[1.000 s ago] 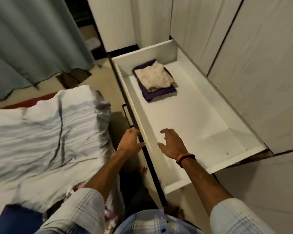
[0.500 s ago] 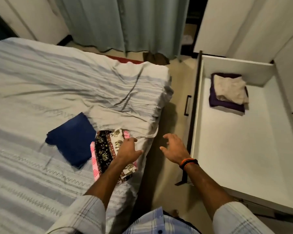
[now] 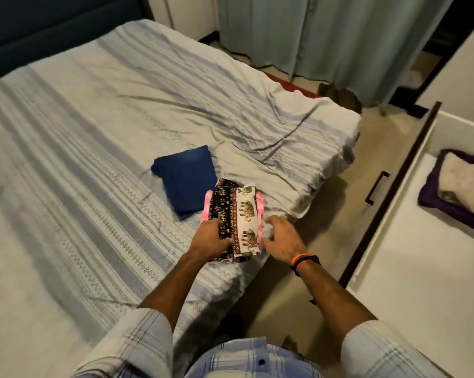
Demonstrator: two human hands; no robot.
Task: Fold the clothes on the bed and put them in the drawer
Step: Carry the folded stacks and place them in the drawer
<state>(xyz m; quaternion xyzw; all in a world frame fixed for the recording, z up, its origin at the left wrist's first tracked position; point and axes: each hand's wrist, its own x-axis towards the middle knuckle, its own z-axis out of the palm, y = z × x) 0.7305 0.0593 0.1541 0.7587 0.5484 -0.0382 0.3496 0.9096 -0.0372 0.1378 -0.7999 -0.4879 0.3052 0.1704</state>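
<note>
Resting on the elephant-print cloth [image 3: 237,218], left hand [image 3: 210,237]; right hand [image 3: 281,238] fingers spread, released.

Elephant-print cloth [image 3: 238,219] black, cream; pink beneath; folded garment [image 3: 188,181] blue, perhaps navy.

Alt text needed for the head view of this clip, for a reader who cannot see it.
A person's left hand rests on a folded elephant-print cloth near the edge of a striped bed, while the right hand reaches in open beside it. A folded blue garment lies just behind; an open drawer at right holds folded clothes.
</note>
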